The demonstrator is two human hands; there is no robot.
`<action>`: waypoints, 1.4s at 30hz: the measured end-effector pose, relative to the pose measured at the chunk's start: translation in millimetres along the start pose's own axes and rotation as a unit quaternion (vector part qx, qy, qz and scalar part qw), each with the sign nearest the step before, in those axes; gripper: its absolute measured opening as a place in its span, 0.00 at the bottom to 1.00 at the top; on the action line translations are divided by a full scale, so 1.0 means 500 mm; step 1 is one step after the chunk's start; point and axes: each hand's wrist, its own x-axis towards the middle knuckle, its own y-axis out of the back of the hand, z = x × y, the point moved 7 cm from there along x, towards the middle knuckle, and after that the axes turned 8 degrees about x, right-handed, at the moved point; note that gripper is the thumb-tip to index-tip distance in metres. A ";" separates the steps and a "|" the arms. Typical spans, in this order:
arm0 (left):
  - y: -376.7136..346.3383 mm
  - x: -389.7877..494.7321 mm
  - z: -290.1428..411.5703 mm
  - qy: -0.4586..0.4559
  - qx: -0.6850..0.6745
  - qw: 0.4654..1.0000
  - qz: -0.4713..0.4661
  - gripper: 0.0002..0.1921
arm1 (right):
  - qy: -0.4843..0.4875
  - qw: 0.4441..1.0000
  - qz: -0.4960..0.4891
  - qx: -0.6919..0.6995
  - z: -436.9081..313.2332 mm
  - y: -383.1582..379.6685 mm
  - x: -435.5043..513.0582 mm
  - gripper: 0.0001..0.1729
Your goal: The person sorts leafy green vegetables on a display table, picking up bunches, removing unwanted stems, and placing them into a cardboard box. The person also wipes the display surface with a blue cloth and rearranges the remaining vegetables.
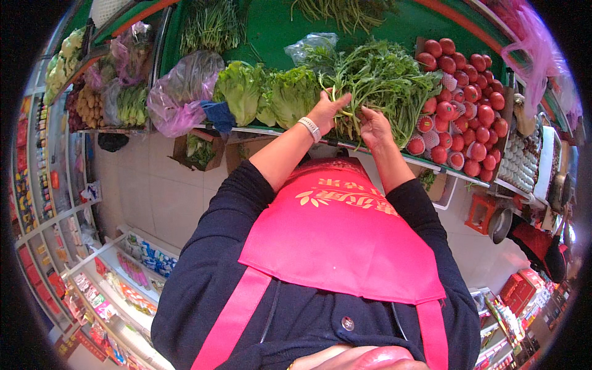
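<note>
Leafy greens with thin stems (384, 74) lie heaped on the green produce shelf in front of me. My left hand (326, 111), with a pale watch band at the wrist, grips stems at the heap's near left side. Close by on the right, my right hand (373, 127) has its fingers closed on the lower stem ends. Some fingertips are hidden among the leaves. Heads of lettuce (291, 92) stand left of my hands. A clear plastic bag (312, 44) lies behind them. Red round fruits (471, 106), some in foam nets, are piled to the right of the greens.
A purple and clear plastic bag (185, 92) and a blue cloth (217, 115) lie left of the lettuce. The shelf's metal front edge (416, 162) runs below my forearms. A cardboard box with greens (199, 150) is on the floor. Egg trays (522, 157) are at the right.
</note>
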 end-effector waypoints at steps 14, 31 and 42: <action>-0.027 -0.048 0.014 -0.007 -0.039 0.996 -0.083 0.30 | -0.009 0.998 0.002 -0.069 -0.024 0.016 -0.035 0.14; -0.025 -0.068 0.008 -0.035 -0.018 0.981 -0.191 0.32 | 0.346 0.660 -0.084 -0.662 -0.147 -0.235 -0.022 0.17; 0.015 -0.083 0.009 -0.011 -0.115 0.973 -0.199 0.31 | 0.399 0.846 -0.071 -0.348 -0.227 -0.205 -0.007 0.09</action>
